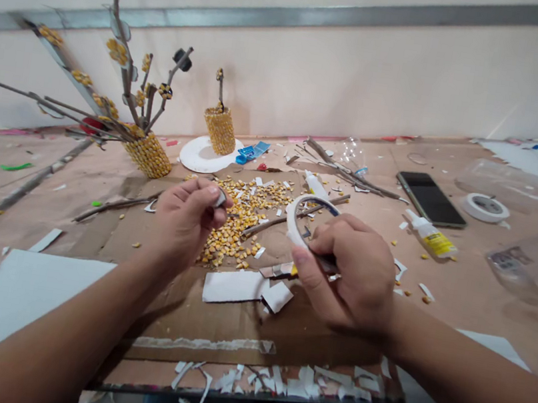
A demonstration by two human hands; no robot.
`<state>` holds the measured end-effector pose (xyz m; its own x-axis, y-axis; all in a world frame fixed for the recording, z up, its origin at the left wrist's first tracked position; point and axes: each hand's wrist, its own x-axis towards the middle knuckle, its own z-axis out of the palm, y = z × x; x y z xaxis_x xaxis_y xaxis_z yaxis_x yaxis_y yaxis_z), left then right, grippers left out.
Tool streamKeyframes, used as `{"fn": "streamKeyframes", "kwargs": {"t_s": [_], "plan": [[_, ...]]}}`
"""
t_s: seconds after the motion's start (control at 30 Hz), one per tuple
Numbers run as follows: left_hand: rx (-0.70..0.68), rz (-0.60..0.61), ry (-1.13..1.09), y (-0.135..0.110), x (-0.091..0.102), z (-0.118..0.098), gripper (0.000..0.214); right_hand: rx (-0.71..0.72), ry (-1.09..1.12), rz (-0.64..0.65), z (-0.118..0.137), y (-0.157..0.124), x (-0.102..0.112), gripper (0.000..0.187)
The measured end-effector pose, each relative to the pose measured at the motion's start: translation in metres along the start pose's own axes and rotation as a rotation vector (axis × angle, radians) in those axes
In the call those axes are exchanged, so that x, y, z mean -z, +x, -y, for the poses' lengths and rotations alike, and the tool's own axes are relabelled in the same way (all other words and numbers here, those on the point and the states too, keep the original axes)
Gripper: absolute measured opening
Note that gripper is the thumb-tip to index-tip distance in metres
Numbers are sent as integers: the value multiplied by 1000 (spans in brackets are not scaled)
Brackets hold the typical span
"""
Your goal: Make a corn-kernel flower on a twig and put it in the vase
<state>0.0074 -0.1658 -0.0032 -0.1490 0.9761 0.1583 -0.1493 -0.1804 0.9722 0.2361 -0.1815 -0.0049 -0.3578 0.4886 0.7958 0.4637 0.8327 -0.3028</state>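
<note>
My right hand is closed round a roll of white tape, held up on its edge above the cardboard. To the left, my left hand pinches a small whitish piece between thumb and fingers; its exact kind is unclear. Between and behind the hands, loose corn kernels are spread over the cardboard sheet. Just below the tape roll lies what looks like a utility knife, partly hidden by my right hand. Cut white card pieces rest beside it.
Twigs stand in a corn-covered pot at left. A smaller corn-covered pot sits on a white disc. Right are a phone, glue bottle and another tape roll. Paper scraps line the front edge.
</note>
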Motion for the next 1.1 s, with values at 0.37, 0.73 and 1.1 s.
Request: {"fn": "streamKeyframes", "kwargs": {"t_s": [0.37,0.73,1.1], "plan": [[117,191,316,-12,-8,13,15,16,-199,235,-28,-1,-8,22],[-89,363,642,-22,-6,8,13,175,-164,226,-23,-5,-10,21],[-158,335,690,-27,-9,1,16,80,-168,346,-26,-4,-12,24]]}}
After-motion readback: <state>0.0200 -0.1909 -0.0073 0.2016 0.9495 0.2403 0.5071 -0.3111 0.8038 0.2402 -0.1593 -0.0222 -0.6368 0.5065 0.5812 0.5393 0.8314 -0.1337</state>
